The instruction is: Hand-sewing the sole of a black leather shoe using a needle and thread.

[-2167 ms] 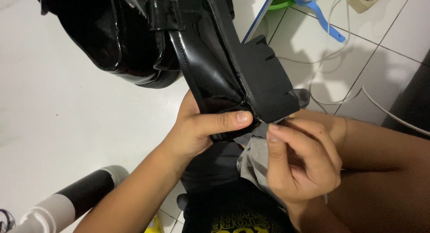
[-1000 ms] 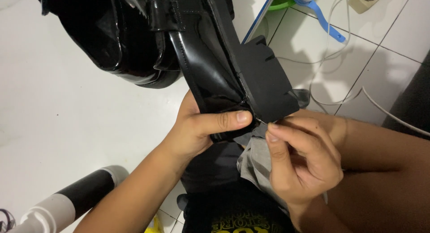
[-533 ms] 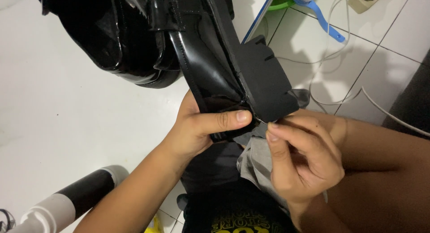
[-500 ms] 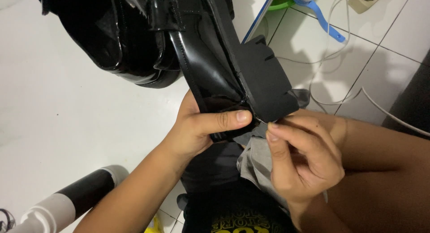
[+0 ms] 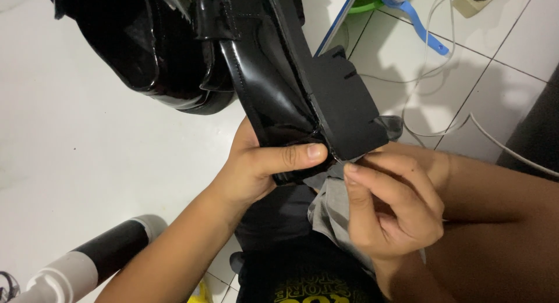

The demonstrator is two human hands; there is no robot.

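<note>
A glossy black boot (image 5: 174, 52) hangs upside down in the upper part of the view. My left hand (image 5: 262, 163) grips its shiny strap-like shaft (image 5: 268, 99), thumb pressed across the lower edge. A matte black flap with small slits (image 5: 343, 105) sticks out to the right of it. My right hand (image 5: 396, 210) pinches at the flap's lower corner with thumb and forefinger; whatever small thing it holds there is too small to make out. Grey cloth (image 5: 329, 210) lies under that hand, over my lap.
White tiled floor lies all around. A white cable (image 5: 431, 64) loops across the tiles at upper right, near a blue-handled brush (image 5: 419, 26) and a green bowl (image 5: 364, 0). A black-and-white tube (image 5: 81, 262) lies at lower left.
Almost nothing differs; my right hand's fingertips have shifted very slightly at the flap's corner, and the boot and left hand stay put.
</note>
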